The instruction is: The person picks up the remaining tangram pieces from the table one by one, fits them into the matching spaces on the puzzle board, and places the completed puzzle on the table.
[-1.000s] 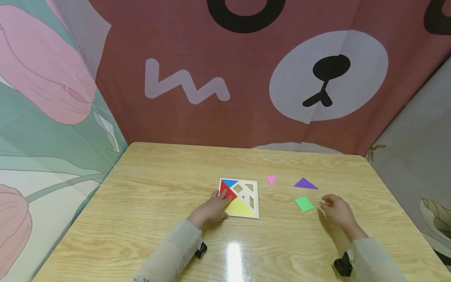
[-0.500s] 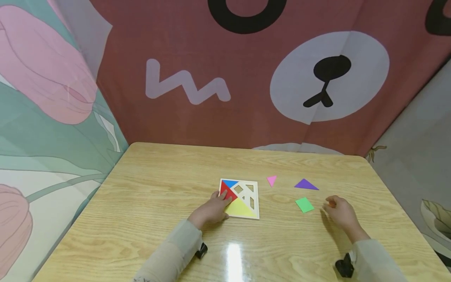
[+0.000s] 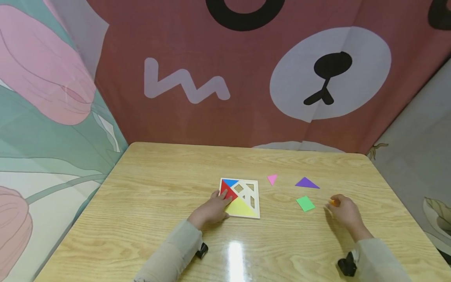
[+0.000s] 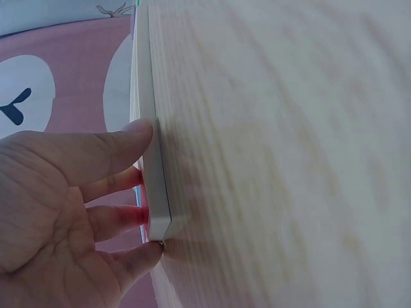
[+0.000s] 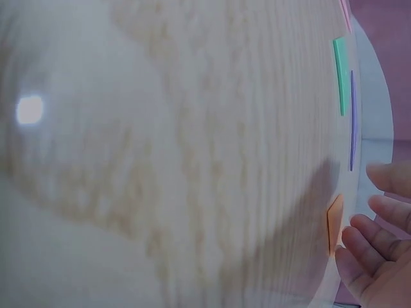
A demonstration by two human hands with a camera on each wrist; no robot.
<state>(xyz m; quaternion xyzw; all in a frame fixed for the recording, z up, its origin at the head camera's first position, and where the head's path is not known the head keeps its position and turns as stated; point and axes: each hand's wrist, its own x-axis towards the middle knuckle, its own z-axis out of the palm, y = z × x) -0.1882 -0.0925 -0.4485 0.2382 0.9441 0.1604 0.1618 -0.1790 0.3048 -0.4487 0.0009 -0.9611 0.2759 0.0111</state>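
Observation:
My left hand (image 3: 210,208) rests on the left side of a white tangram board (image 3: 257,192). Its fingers lie on a red triangle (image 3: 225,188); in the left wrist view the thumb (image 4: 131,141) touches the board's edge. A yellow triangle (image 3: 239,208) and a blue triangle (image 3: 230,182) also sit in the board, beside several cut-outs. On the right, my right hand (image 3: 346,212) hovers low with fingers loosely bent and thumb apart. Between them shows an orange piece (image 5: 334,224), lying on the table in the right wrist view; I cannot tell whether the fingertips touch it.
Loose on the wooden table (image 3: 158,176) between the board and my right hand lie a pink triangle (image 3: 272,179), a purple triangle (image 3: 307,183) and a green square (image 3: 305,203). Behind the table's far edge hangs a reddish-brown cloth (image 3: 246,117) with a cartoon print.
My right hand has shifted slightly to the right, and more of the orange piece shows by its fingers. The left hand and the board have stayed in place.

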